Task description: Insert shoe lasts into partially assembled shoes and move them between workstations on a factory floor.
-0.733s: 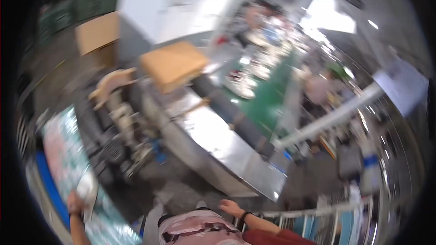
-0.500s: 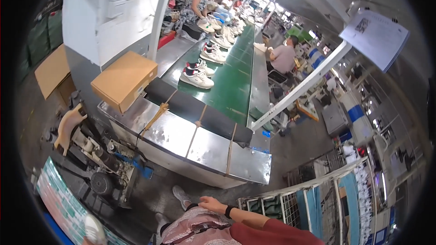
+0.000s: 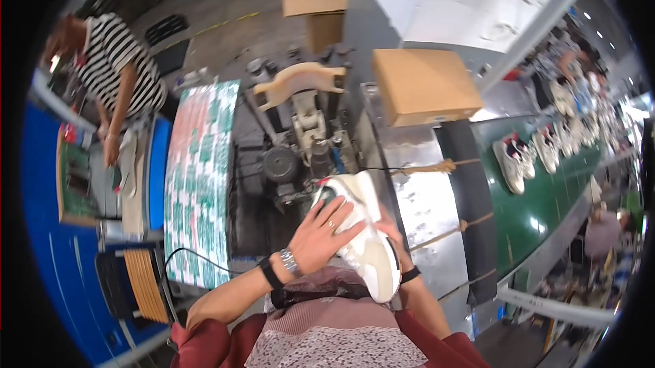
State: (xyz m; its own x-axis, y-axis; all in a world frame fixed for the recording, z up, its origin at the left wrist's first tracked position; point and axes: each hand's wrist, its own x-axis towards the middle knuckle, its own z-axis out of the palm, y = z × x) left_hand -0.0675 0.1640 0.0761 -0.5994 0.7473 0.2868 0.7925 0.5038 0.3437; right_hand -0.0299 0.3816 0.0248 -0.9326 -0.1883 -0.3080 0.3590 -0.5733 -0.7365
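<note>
In front of my body I hold what looks like a pair of cream-white sneakers (image 3: 379,265), pressed together, with a bit of red and dark green near the collar. My left hand (image 3: 321,231) lies over the upper from the left, fingers bent around it. On the other side, my right hand (image 3: 396,235) grips the edge; its fingertips are partly hidden by the shoe. The toe of the nearer sneaker points down toward my apron.
Left stands a table with a green-and-white patterned cover (image 3: 201,184); beyond it a person in a striped shirt (image 3: 119,61) handles a shoe. A machine with a motor (image 3: 281,163) is ahead. Right are a metal counter (image 3: 430,204), a cardboard box (image 3: 426,85) and a green conveyor (image 3: 525,224) carrying sneakers.
My view has swung left from the conveyor. The sneaker seen at the lower left is now before me. My right hand, empty earlier, has joined my left in holding the sneakers.
</note>
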